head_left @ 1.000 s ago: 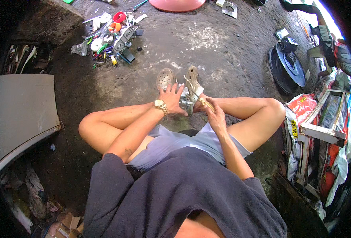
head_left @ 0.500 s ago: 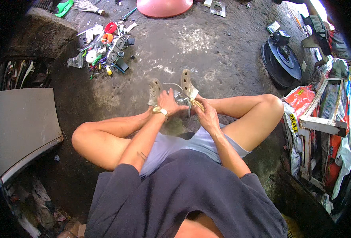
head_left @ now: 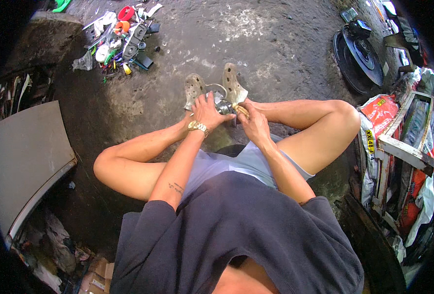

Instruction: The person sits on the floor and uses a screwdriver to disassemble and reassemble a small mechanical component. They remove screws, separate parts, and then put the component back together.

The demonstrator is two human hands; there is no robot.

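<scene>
My left hand (head_left: 207, 112), with a wristwatch on its wrist, is closed around a silvery metal part (head_left: 224, 106) low between my feet. A thin pale cord (head_left: 218, 85) loops up from beside the part. My right hand (head_left: 257, 126) grips a tool with a tan-yellow handle (head_left: 240, 109), its end against the part's right side. Fingers hide much of both, so the exact kind of part and tool cannot be made out. Just beyond the hands are my feet in beige clogs (head_left: 234, 85), on either side of the cord.
A pile of plastic and metal scraps (head_left: 121, 41) lies ahead on the left. Black round discs (head_left: 359, 59) rest on the floor to the right. A white frame (head_left: 405, 152) leans against red and white sacks (head_left: 379, 115). A grey panel (head_left: 31, 157) stands at my left.
The view has tilted so that the floor things sit higher in the picture. My right hand's tool now meets the metal part, which shows more clearly between my hands.
</scene>
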